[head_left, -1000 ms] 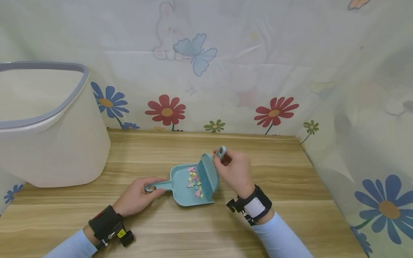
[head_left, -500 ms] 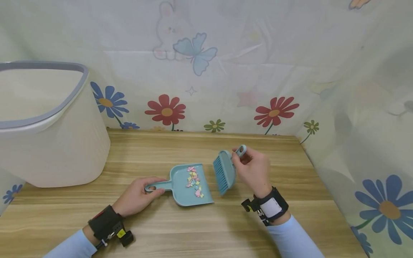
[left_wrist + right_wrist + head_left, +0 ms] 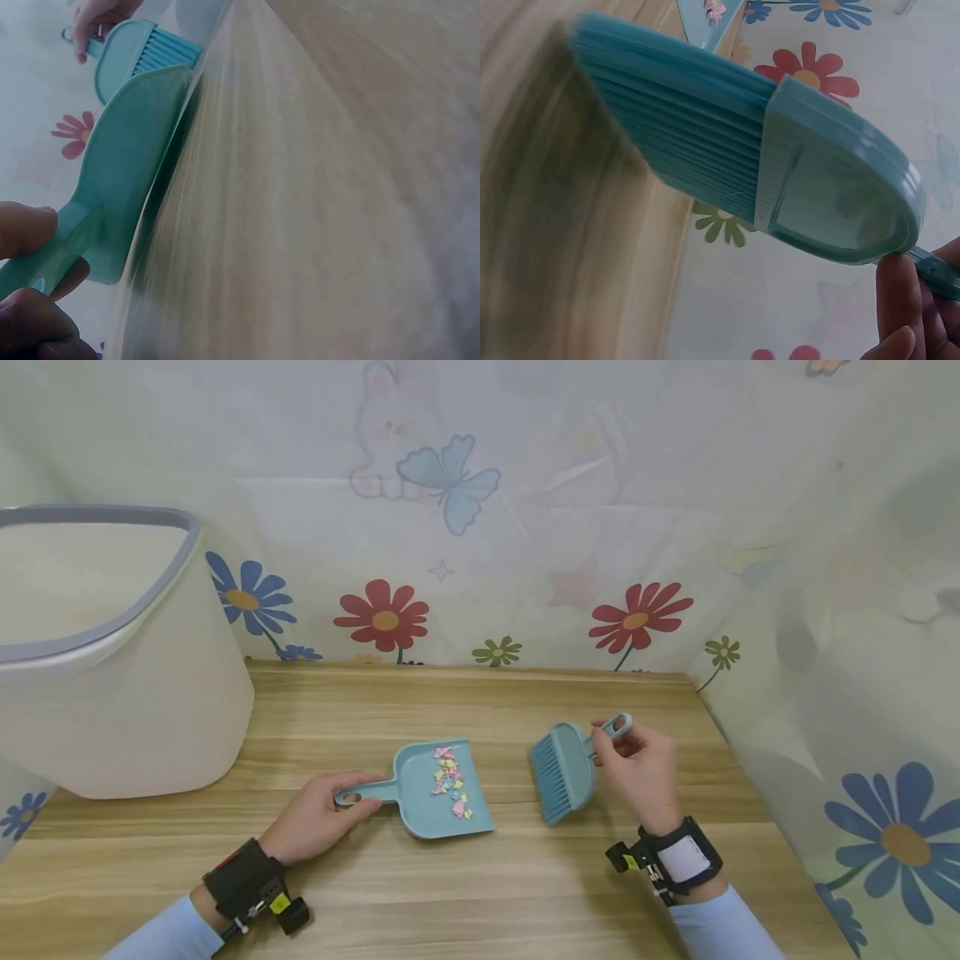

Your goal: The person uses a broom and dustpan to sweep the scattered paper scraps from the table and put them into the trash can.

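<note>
While the dustpan (image 3: 442, 793) lies flat on the worktop (image 3: 480, 877), its handle is pinched by the left hand (image 3: 315, 814); paper scraps (image 3: 450, 777) lie in it; the brush (image 3: 562, 768) is held beside it, fingers (image 3: 618, 747) of the right hand (image 3: 641, 768) curled round the handle.

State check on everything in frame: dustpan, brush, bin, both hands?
Teal plastic dustpan: flat on the wooden table, coloured paper scraps inside.
Teal hand brush: lifted, clear of the dustpan, bristles pointing down-left.
White plastic bin with grey rim: upright, open top, contents hidden.
Left hand: grips the dustpan handle.
Right hand: pinches the brush handle.
</note>
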### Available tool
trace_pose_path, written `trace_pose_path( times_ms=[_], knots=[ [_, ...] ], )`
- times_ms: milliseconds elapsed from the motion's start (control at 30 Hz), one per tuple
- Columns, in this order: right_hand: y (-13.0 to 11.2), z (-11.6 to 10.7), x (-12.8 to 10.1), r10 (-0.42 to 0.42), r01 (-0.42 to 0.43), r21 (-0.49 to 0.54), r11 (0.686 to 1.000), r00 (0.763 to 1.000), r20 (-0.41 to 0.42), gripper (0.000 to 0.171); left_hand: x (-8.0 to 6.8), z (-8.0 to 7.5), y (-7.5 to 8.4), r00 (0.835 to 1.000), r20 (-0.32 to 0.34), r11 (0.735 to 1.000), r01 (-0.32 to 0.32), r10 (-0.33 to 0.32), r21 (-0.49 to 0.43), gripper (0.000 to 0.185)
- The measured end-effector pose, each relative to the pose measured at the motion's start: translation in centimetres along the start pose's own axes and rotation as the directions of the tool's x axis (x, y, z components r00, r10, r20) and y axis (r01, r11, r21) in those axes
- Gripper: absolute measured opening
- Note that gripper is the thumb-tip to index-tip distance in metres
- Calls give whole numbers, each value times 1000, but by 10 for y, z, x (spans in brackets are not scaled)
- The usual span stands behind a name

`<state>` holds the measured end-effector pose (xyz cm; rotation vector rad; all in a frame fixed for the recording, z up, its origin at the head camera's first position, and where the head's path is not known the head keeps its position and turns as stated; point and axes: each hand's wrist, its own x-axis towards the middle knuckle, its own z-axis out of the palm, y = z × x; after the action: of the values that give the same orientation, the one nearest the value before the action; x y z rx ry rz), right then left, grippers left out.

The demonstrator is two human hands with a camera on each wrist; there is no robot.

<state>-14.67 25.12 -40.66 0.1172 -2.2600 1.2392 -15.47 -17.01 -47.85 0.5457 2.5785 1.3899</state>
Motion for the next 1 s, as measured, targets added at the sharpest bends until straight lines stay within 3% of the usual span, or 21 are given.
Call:
trace_pose_path(
  times_ms=[233, 467, 800, 1000],
  knots=[
    [25, -20, -10, 104, -101, 105, 989, 994, -25, 9, 1, 0, -1, 1000, -6, 1000, -8, 8, -1, 42],
    [44, -34, -23, 218, -212, 106, 971, 975, -41, 19, 0, 1, -3, 999, -10, 999, -32, 32, 14, 41],
    [60, -43, -35, 282, -277, 74, 958, 958, -58, 14, -1, 1, -2, 999, 9, 999, -44, 44, -19, 40],
    [61, -42, -33, 281, -276, 80, 958, 959, -48, 16, -7, -11, 10, 1000, 14, 996, 11, -9, -87, 40]
  ],
)
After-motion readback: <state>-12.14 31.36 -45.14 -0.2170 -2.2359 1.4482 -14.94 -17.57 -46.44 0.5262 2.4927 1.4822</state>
